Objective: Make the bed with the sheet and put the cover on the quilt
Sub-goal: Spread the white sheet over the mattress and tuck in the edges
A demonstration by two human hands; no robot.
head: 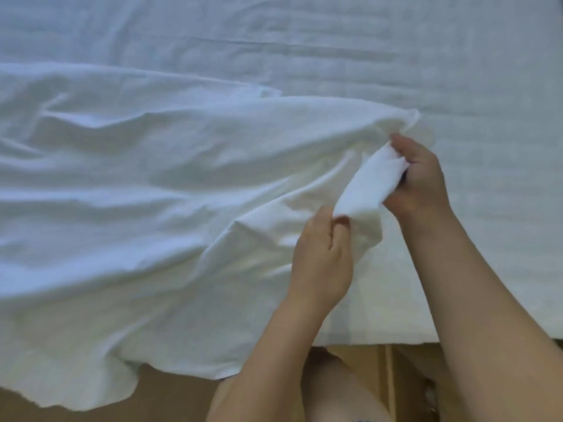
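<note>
You had both hands on one short stretch of the white cloth's edge. That stretch ran on a slant, from near you on the left to farther across the bed on the right.

Your left hand held the nearer, lower end, with thumb and curled fingers pinching the fabric. Your right hand held the farther, higher end, its fingers curled round a bunched fold. The two hands were close together but not touching, and the strip between them was lifted clear of the bed.

Everything else of the cloth lay to the left of both hands. It was a rumpled mass spread over the left half of the bed, with its near border hanging over the bed's edge above the brown floor. To the right of your hands the bed showed only a flat white layer with faint straight lines across it. I could not tell whether the cloth in your grip was the sheet or the cover, nor whether that flat layer was the quilt.

By my reading, you were feeling along the border for a corner or an opening. Since the bulk lay leftward, any spreading pull would have had to carry the held edge to the right, and your right hand was the better placed to lead it.
</note>
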